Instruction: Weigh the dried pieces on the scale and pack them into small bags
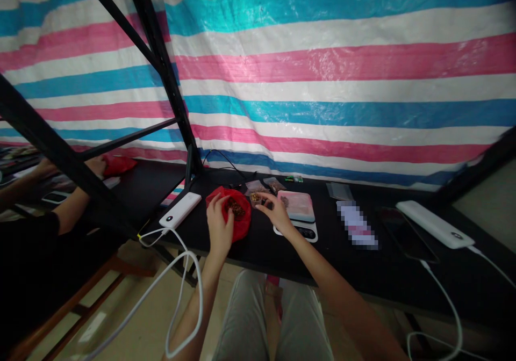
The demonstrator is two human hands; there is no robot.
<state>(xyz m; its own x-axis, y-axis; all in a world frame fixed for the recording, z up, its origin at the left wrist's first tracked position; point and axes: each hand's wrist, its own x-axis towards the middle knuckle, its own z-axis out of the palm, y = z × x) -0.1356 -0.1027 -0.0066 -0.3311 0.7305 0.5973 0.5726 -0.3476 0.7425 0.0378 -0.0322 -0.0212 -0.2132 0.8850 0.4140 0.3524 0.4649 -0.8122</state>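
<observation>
A red bag (pixel 243 229) lies spread on the black table with small dark brown pieces (pixel 237 207) in its middle. My left hand (pixel 220 218) is at the bag's left side, fingers curled over its edge and thumb beside the pieces. To the right of the bag, my right hand (pixel 276 210) pinches a small clear container (pixel 255 197) with brownish-gold bits in it; its exact shape is hard to make out. Just beyond that hand sits a white digital scale (pixel 312 236) bearing a pink-rimmed tray (pixel 300 206).
Small clear bags (pixel 274 184) lie behind my hands, near a green packet (pixel 293 179). A white power bank (pixel 181 210) with a looping cable is at left. Rightward are clear sleeves (pixel 339 191), a phone (pixel 407 235) and another power bank (pixel 435 224). A co-worker's arm (pixel 76 205) shows beyond the black frame.
</observation>
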